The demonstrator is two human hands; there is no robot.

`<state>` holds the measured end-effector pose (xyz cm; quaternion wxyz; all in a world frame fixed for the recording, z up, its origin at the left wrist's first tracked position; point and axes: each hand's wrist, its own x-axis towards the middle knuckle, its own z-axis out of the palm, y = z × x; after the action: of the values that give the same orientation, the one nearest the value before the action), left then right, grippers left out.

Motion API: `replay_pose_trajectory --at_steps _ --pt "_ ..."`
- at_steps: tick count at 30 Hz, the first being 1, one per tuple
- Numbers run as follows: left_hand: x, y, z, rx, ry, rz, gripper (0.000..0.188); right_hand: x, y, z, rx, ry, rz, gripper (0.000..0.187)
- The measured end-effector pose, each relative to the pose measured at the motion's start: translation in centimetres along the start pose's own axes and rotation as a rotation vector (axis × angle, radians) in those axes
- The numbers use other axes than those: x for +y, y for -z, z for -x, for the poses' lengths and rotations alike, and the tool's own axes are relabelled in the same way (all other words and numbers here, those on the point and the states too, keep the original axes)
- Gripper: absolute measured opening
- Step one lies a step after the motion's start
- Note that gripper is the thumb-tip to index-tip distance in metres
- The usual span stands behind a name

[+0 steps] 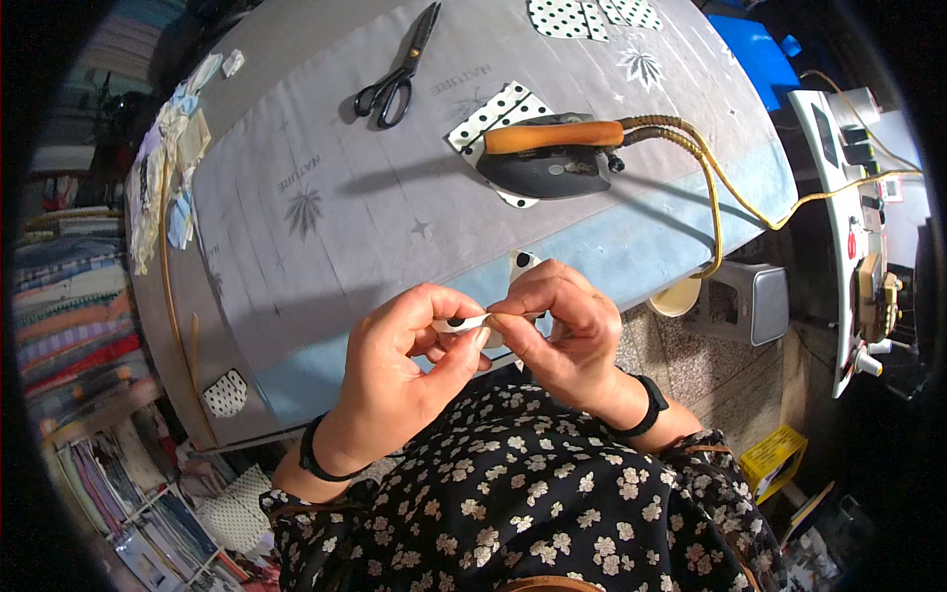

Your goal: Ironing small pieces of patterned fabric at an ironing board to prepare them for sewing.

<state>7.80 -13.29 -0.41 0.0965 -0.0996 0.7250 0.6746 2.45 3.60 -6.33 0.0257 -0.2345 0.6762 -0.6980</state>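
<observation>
Between my two hands is a small piece of white fabric with black dots [525, 260], pinched along a narrow folded edge. My left hand [409, 360] grips the fold between thumb and index finger. Right beside it, my right hand [557, 331] pinches the same edge, the thumbs almost touching. Much of the piece is hidden behind the fingers. Beyond my hands, an iron with an orange handle [552, 136] rests on another dotted fabric piece [501, 104]. Black-handled scissors [400, 84] lie farther off, their blades pointing away.
A grey and light-blue cloth covers the table [365, 237]. Yellow cords [712, 187] run from the iron to the right. More dotted pieces [567, 18] lie at the far edge, one [225, 393] at the left corner. Fabric scraps [178, 148] line the left edge; a grey stool [755, 301] stands right.
</observation>
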Motion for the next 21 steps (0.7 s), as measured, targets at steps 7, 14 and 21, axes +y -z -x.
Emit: replay_pose_trajectory --at_steps 7,14,21 --pt "-0.03 0.15 0.31 0.027 -0.075 -0.053 0.008 0.07 -0.3 0.07 -0.009 0.072 0.001 0.01" --pt "-0.12 -0.01 0.58 0.12 -0.188 -0.334 0.01 0.3 -0.3 0.42 -0.03 0.117 -0.017 0.012" --pt "-0.69 -0.2 0.97 0.041 -0.174 -0.235 0.016 -0.03 -0.58 0.56 0.01 0.067 -0.01 0.015"
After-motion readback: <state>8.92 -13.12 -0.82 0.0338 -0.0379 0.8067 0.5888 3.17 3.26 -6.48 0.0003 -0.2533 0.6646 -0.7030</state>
